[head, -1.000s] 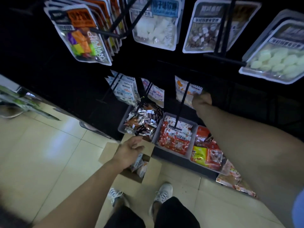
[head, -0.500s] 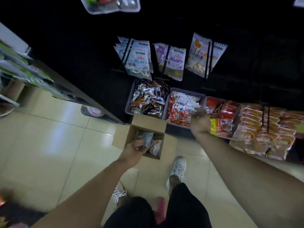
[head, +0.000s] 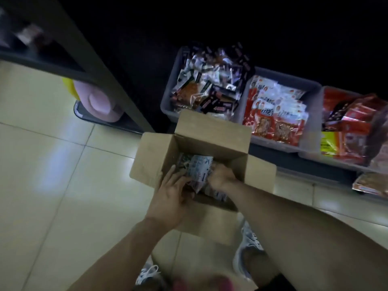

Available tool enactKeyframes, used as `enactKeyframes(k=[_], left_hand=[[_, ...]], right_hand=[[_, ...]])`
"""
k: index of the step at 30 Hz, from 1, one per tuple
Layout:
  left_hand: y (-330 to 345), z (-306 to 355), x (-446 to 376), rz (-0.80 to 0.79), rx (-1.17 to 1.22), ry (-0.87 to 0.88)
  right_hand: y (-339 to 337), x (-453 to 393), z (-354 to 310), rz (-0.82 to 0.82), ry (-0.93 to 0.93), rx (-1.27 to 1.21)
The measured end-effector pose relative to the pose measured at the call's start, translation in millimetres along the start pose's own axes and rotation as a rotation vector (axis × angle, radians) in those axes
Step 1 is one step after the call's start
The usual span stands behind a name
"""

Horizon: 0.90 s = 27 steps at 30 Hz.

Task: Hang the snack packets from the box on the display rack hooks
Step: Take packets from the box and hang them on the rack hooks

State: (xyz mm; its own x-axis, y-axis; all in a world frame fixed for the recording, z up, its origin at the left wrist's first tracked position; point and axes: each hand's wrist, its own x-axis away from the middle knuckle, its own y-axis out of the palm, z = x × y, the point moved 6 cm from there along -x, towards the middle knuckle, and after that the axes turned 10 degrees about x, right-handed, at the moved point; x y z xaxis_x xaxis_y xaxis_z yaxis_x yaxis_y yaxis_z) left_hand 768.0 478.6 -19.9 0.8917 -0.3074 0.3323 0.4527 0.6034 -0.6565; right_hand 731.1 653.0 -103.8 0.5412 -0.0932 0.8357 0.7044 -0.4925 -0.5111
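Note:
An open cardboard box (head: 212,133) sits on the tiled floor in front of me, flaps spread. Inside lie white-and-blue snack packets (head: 199,168). My left hand (head: 171,196) reaches into the box from the near side, fingers around the lower edge of a packet. My right hand (head: 221,177) is also inside the box, fingers curled on the same bundle of packets from the right. The display rack hooks are out of view above; only darkness shows there.
Grey bins at the rack's base hold snacks: dark wrappers (head: 210,80), red-and-white packs (head: 277,110), red and yellow packs (head: 346,131). A dark shelf post (head: 100,68) stands left, with a pink object (head: 98,101) beneath. My shoes (head: 247,246) stand just behind the box.
My head tilted down, so the hanging packets left the view. My right hand dropped from the bins into the box, joining my left hand on the packets.

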Motion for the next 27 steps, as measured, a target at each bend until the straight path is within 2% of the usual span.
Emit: enactKeyframes(k=[2, 5, 9, 13, 16, 22, 24, 27], left_hand=[[18.2, -21.1, -9.5, -0.015, -0.041, 0.057], [31.7, -38.4, -18.6, 0.020, -0.113, 0.146], [38.0, -47.1, -26.4, 0.069, -0.176, 0.142], [41.6, -45.3, -31.2, 0.107, -0.187, 0.097], [45.0, -44.1, -31.7, 0.121, -0.214, 0.080], [45.2, -43.0, -36.0, 0.136, -0.191, 0.032], [44.8, -46.3, -37.2, 0.106, -0.141, -0.015], [39.3, -48.3, -32.5, 0.069, 0.026, -0.084]], right_hand=[[14.2, -38.4, 6.9, 0.011, 0.050, 0.046], [44.2, -92.2, 3.0, -0.025, -0.021, 0.171], [86.0, -175.4, 11.4, -0.124, -0.044, 0.290], [98.5, -216.7, 21.7, -0.076, 0.130, 0.402], [85.7, -211.2, 15.9, -0.068, 0.122, 0.424], [62.7, -180.7, -5.7, -0.090, 0.043, 0.295], [53.7, -154.4, -13.5, -0.042, 0.048, 0.246], [32.3, -97.2, -17.6, 0.118, 0.084, 0.213]])
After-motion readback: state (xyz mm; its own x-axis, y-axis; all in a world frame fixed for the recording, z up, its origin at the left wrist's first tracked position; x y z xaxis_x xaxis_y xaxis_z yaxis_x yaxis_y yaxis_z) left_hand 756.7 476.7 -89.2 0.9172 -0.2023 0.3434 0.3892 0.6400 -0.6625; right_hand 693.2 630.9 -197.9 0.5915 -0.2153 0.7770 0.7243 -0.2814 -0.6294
